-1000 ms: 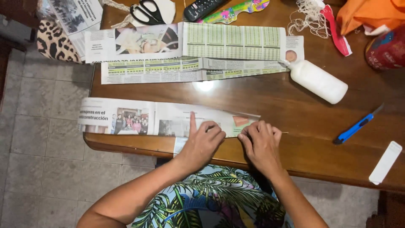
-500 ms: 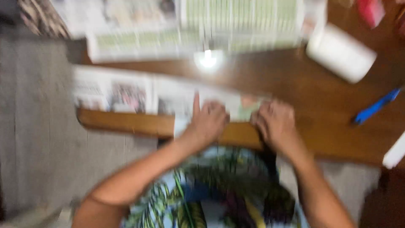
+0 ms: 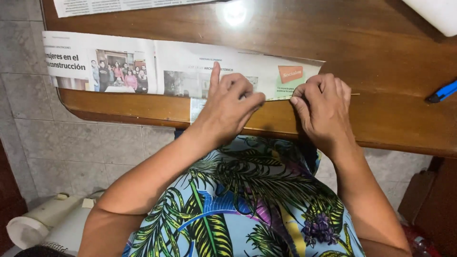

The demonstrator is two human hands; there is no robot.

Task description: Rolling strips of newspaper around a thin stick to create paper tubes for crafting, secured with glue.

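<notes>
- Newspaper strip (image 3: 143, 66) lies flat along the near edge of the wooden table (image 3: 381, 62), long side parallel to the edge (probably so both hands can work its near-right corner without reaching).
- Left hand (image 3: 228, 102): index finger straight, pointing away and pressing down on the paper; the other fingers curled, tips pinched on the strip's lower edge. Looks like a hold-down so the sheet doesn't slide.
- Right hand (image 3: 321, 104): fingers bunched tight together, curled over the strip's right end, thumb tucked under. A thin stick (image 3: 354, 94) pokes out just past the knuckles, so the paper corner seems to be wrapped on it (can't see the wrap itself, hand covers it).
- Strip relative to fingers: its right end runs under both hands; the rest extends left, clear of them.
- Blue pen-like tool (image 3: 442, 91) sits well to the right, untouched.
- Second newspaper sheet (image 3: 119, 5) at the far edge, apart from the hands.
</notes>
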